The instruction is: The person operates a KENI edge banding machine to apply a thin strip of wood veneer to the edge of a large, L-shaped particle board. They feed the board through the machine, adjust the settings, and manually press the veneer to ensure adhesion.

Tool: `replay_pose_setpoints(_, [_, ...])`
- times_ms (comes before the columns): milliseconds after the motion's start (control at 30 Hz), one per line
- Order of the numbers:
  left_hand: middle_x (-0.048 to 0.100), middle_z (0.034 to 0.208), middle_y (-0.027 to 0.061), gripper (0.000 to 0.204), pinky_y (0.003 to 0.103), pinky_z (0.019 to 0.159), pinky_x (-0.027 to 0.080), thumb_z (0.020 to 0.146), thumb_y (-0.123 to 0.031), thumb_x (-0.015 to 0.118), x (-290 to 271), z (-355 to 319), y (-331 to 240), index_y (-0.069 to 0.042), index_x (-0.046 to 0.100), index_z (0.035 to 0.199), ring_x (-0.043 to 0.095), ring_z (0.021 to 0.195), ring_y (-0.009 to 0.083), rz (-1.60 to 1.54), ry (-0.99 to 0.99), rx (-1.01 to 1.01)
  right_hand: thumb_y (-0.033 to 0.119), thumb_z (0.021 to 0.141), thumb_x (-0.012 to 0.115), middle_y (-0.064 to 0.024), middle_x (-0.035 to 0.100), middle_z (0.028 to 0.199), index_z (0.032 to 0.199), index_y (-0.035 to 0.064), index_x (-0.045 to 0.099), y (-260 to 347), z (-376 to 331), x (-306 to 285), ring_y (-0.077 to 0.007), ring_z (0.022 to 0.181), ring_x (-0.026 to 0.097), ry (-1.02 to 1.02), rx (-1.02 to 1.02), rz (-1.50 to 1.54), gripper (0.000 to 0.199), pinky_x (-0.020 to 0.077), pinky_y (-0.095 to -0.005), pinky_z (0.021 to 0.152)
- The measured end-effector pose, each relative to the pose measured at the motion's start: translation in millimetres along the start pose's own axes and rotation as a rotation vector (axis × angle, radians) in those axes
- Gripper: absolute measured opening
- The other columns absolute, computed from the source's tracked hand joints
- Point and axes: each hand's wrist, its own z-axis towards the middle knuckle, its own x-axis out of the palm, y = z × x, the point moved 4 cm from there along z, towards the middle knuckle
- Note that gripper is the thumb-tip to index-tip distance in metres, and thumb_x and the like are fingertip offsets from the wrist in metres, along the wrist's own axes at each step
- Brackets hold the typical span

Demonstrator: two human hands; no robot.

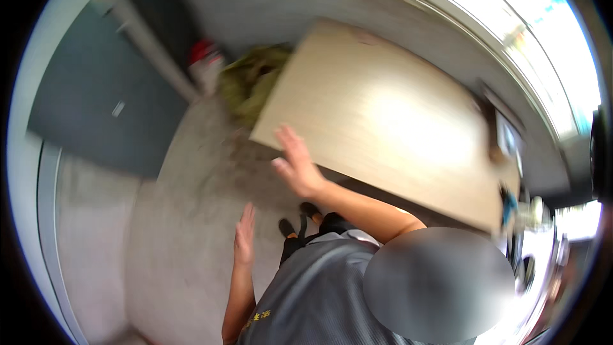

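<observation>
My right hand [297, 165] is held out with its fingers stretched and thumb apart, holding nothing. In the picture it overlaps the near left corner of a pale wood-topped table [357, 96]; I cannot tell whether it touches the top. Lower and to the left, my left hand [244, 236] is raised in the air, seen nearly edge-on, its fingers straight. Nothing shows in it, and the concrete floor [185, 230] lies behind it. The two palms are apart from each other.
A grey door [102, 99] stands at the left. Beyond the table's left end are an olive-green sack [255, 80] and a red-and-white bag [206, 64]. Blurred items, one of them blue [509, 206], crowd the table's right end. A bright window [511, 19] is at upper right.
</observation>
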Motion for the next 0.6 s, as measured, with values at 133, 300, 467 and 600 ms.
replay_pose_setpoints(133, [0.017, 0.167, 0.0077, 0.083, 0.041, 0.124, 0.013, 0.103, -0.066, 0.021, 151, 74, -38, -0.004, 0.021, 0.159, 0.015, 0.154, 0.0236, -0.32, 0.551, 0.001, 0.041, 0.1, 0.047, -0.021, 0.012, 0.166, 0.158, 0.0078, 0.023, 43, -31, -60, -0.0402, 0.153, 0.007, -0.326, -0.022, -0.085, 0.071, 0.004, -0.0539, 0.122])
replay_pose_setpoints(300, [0.042, 0.154, 0.0087, 0.08, 0.039, 0.121, 0.022, 0.103, -0.066, 0.022, 277, 58, -3, -0.003, 0.039, 0.149, 0.035, 0.144, 0.0215, -0.245, 0.988, -0.161, 0.041, 0.101, 0.042, -0.0216, 0.015, 0.165, 0.158, 0.0058, 0.023, 6, -136, -175, -0.0382, 0.154, 0.006, -0.824, 0.21, -0.058, 0.069, 0.0012, -0.0536, 0.122])
replay_pose_setpoints(467, [0.049, 0.148, 0.0105, 0.081, 0.04, 0.123, 0.019, 0.104, -0.063, 0.017, 356, 4, 44, 0.0, 0.047, 0.143, 0.037, 0.142, 0.0217, -0.21, 1.345, -0.458, 0.059, 0.1, 0.039, -0.0222, 0.017, 0.165, 0.157, 0.0046, 0.026, -4, -281, -221, -0.0389, 0.154, 0.01, -0.993, 0.122, -0.315, 0.08, 0.0042, -0.0523, 0.122])
replay_pose_setpoints(600, [0.048, 0.149, 0.0116, 0.08, 0.04, 0.124, 0.017, 0.104, -0.064, 0.019, 453, -61, 76, 0.0, 0.045, 0.146, 0.035, 0.144, 0.0229, -0.25, 1.589, -0.702, 0.063, 0.099, 0.037, -0.0247, 0.024, 0.162, 0.154, 0.0042, 0.035, -3, -402, -282, -0.0419, 0.151, 0.021, -0.991, 0.152, -0.634, 0.08, 0.0134, -0.0535, 0.121])
